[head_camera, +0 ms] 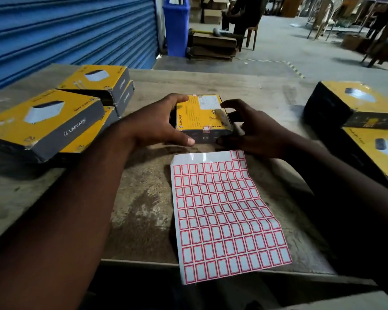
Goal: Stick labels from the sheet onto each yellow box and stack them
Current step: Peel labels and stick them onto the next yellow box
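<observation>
A yellow box (198,115) lies back-side up in the middle of the table, with a small red-bordered label (206,129) stuck over its near edge. My left hand (159,124) grips its left side and my right hand (253,128) holds its right side. Just in front of it lies the label sheet (224,218), white with rows of red-bordered labels, its near end hanging over the table edge. Two stacks of yellow boxes stand on the left, a near stack (43,124) and a far stack (99,83). More yellow boxes (354,101) sit on the right.
The wooden table (141,211) is worn and stained. A blue roller shutter (65,30) rises behind on the left, with a blue bin (176,25) beside it. A person sits on a chair (251,30) further back among cardboard cartons.
</observation>
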The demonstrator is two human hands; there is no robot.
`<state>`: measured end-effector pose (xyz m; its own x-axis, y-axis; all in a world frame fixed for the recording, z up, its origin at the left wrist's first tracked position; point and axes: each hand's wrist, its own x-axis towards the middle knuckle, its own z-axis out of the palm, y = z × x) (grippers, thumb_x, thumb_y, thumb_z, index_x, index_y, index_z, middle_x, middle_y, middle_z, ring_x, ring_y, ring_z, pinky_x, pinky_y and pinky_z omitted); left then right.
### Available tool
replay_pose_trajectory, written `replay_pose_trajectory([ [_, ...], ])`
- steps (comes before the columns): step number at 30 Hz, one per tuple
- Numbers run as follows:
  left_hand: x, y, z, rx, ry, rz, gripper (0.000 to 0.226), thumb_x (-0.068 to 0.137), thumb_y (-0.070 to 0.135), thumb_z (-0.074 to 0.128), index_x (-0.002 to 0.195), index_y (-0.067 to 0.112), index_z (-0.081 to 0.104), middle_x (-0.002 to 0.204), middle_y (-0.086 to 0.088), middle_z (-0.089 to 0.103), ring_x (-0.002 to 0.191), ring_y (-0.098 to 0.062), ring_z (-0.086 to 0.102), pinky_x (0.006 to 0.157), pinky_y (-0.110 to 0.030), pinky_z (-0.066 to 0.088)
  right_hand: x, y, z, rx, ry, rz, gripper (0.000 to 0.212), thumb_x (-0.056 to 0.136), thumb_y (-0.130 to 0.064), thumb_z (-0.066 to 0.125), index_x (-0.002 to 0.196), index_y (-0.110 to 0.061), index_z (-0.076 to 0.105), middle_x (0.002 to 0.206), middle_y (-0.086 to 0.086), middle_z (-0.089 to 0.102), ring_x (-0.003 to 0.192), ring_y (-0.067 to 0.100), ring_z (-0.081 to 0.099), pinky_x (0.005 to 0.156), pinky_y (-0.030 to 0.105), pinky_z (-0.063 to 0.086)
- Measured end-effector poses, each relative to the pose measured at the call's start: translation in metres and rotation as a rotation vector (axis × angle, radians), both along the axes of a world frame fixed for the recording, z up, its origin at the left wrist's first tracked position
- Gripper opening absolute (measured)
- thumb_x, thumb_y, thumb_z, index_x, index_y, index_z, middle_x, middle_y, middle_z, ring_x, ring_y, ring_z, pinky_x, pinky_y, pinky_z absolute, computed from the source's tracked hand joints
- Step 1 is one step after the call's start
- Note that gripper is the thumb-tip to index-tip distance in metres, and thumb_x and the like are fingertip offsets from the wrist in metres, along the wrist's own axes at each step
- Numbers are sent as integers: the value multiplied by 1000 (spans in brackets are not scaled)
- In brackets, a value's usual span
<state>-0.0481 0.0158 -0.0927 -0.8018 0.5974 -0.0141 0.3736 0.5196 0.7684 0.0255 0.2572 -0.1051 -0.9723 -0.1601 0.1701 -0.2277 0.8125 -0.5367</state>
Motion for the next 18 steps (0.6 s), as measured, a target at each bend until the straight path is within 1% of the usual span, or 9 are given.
replay_pose_trajectory([
  [3,1,-4,0,56,48,11,112,62,11,92,153,31,29,141,10,47,129,-9,48,106,-31,45,1,-3,-1,-142,69,32,67,87,-27,73,143,-20,37,127,-1,64,101,13,66,83,39,56],
  [6,2,-2,2,124,123,21,106,62,8,91,150,28,35,139,10,50,126,-8,52,101,-27,49,-3,-6,4,-442,155,30,54,92,-27,67,140,-18,42,119,2,64,96,6,67,78,27,54],
  [8,2,3,2,185,207,60,94,66,7,89,146,22,43,134,7,56,119,-8,57,96,-22,51,-4,-9,9,-541,215,-24,56,91,-41,64,139,-19,45,114,5,63,87,5,65,75,24,50],
  [10,2,9,1,267,298,138,73,75,12,84,139,19,50,125,5,63,111,-6,62,97,-27,52,-4,-11,13,-562,251,-54,60,87,-55,59,135,-20,50,109,4,64,87,9,64,74,28,49],
  [12,1,12,0,322,362,220,55,85,17,77,135,21,54,116,7,64,98,5,62,89,-15,50,-3,-12,13,-550,276,-50,48,87,-57,57,123,-26,56,95,-9,67,84,12,64,74,38,52],
  [14,-2,13,1,349,400,273,47,89,18,73,133,19,56,109,9,63,85,18,58,73,-2,45,-4,-12,10,-527,292,-57,41,87,-54,59,118,-28,59,84,-5,68,78,17,64,77,48,52],
  [15,-3,13,0,360,398,289,44,90,19,71,131,18,57,106,9,63,82,19,57,71,-2,46,-6,-11,6,-514,296,-73,44,87,-53,61,120,-24,60,85,0,67,78,21,64,77,51,52],
  [16,-4,13,-1,372,388,296,41,91,21,71,130,17,57,105,9,64,83,17,59,72,-7,50,-7,-10,3,-492,298,-92,47,88,-49,63,123,-19,59,86,6,66,78,23,63,76,51,53],
  [18,-6,14,-3,378,391,302,37,92,24,69,126,18,59,103,8,66,86,8,61,74,-9,50,-9,-9,0,-443,307,-140,44,91,-41,64,127,-16,57,96,6,62,80,17,64,74,40,55],
])
